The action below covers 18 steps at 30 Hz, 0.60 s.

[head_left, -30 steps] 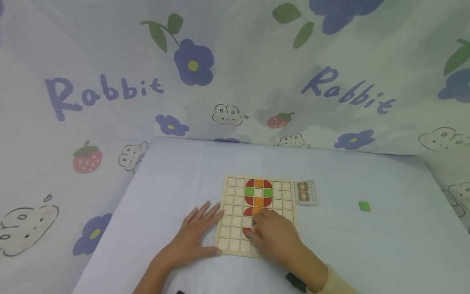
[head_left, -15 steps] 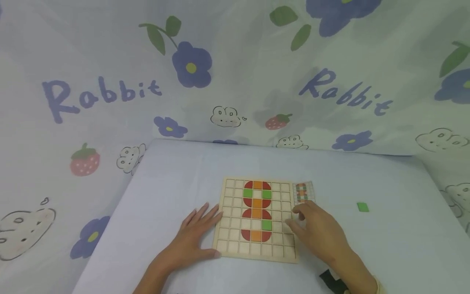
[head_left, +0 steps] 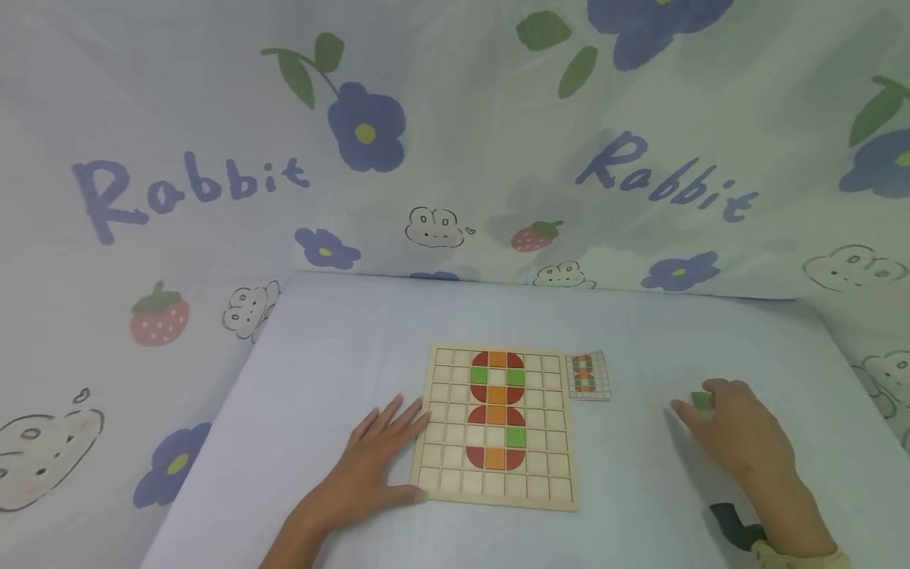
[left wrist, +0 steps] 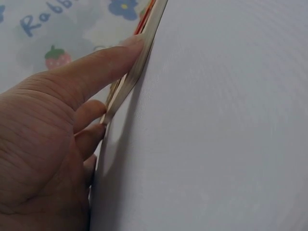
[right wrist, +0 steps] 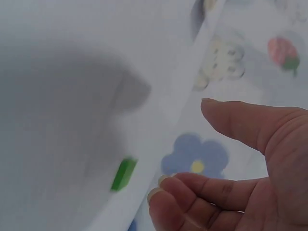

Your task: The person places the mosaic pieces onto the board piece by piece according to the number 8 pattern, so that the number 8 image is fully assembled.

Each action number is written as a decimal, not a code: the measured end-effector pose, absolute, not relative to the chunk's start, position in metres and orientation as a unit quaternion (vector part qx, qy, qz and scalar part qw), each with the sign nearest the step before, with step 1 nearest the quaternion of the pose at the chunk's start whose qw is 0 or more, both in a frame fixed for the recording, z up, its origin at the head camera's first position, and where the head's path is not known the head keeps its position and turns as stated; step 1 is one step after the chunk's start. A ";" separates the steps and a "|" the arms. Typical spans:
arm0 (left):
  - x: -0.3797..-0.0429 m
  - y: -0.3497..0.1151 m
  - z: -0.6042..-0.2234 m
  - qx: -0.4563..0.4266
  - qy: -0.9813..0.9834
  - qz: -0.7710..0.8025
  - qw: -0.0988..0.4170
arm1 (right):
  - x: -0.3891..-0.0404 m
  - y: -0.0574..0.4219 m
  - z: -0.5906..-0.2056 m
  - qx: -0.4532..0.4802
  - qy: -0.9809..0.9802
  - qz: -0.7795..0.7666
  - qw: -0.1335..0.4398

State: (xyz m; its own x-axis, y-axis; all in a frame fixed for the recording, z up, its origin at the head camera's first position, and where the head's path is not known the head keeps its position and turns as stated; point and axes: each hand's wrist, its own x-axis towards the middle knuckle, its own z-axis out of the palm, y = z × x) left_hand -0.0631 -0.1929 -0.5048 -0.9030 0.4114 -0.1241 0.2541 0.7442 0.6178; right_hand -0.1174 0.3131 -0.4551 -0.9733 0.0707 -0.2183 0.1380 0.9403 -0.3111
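A wooden grid board [head_left: 539, 442] lies on the table with red, orange and green tiles set in its middle columns. My left hand [head_left: 366, 474] rests at the board's left edge, fingers spread and straight. In the left wrist view its thumb [left wrist: 103, 70] and fingertips touch the side of the board [left wrist: 144, 62]. Over on the right, my right hand [head_left: 746, 438] hovers beside a loose green square tile [head_left: 700, 400], partly covering it in the head view. The right wrist view shows the tile [right wrist: 123, 173] on the cloth, apart from the fingertips, with thumb and fingers parted and holding nothing.
A small pattern card [head_left: 588, 378] with a matching coloured grid lies at the board's upper right. A white cloth covers the table [head_left: 355, 316]. Behind it hangs a printed curtain [head_left: 455, 142] with flowers and rabbits. A dark strap [head_left: 735, 528] shows at my right wrist.
My right hand has left the board, where a green tile now shows in the lower part of the pattern, and has moved right to the loose green tile. My left hand stays at the board's edge.
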 end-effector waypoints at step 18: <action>-0.063 -0.193 -0.505 0.187 0.924 0.312 0.118 | -0.141 0.351 -0.475 0.061 0.966 -0.181 0.174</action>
State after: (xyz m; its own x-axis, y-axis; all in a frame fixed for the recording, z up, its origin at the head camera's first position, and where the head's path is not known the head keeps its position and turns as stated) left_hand -0.0630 -0.1932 -0.5051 -0.9020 0.4199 -0.1005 0.2728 0.7346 0.6213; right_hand -0.1411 0.3508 -0.4754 -0.9321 0.0542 -0.3580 0.1799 0.9274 -0.3280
